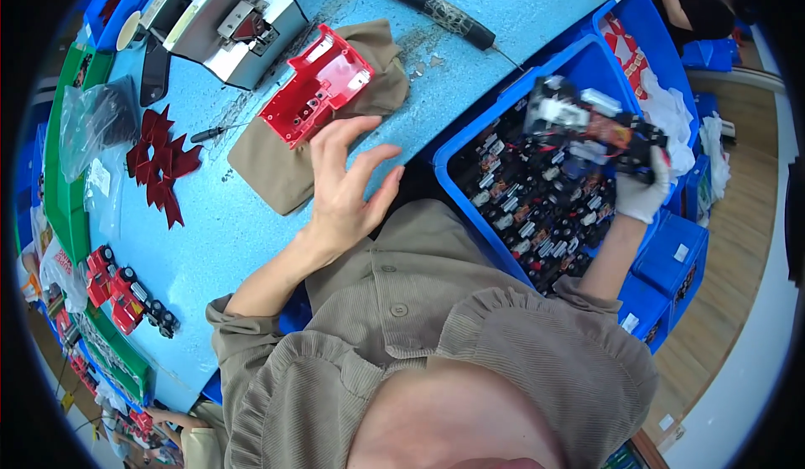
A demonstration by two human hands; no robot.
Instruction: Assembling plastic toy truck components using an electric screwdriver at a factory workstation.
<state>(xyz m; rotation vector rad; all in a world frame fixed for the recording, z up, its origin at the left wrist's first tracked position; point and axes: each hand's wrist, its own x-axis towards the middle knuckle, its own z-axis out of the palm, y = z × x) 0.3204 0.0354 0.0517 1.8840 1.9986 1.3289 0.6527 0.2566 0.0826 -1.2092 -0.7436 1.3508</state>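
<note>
My left hand (340, 196) is bare, its fingers apart and curved, just beside a red plastic toy truck body (314, 87). That shell rests hollow side up on a brown cloth (277, 167) on the blue table. On the right, my right hand (644, 194), in a white glove, grips a black toy truck chassis (583, 121) with wheels. The chassis is held above a blue bin (478, 226) filled with many similar chassis, and is slightly blurred.
A black powered screwdriver (432, 6) lies at the table's far side. At the far left stands a metal fixture (239, 28). Dark red spiky pieces (159, 163), a thin screwdriver (210, 133) and red toy trucks (126, 297) are on the left. Another person (700, 3) is at far right.
</note>
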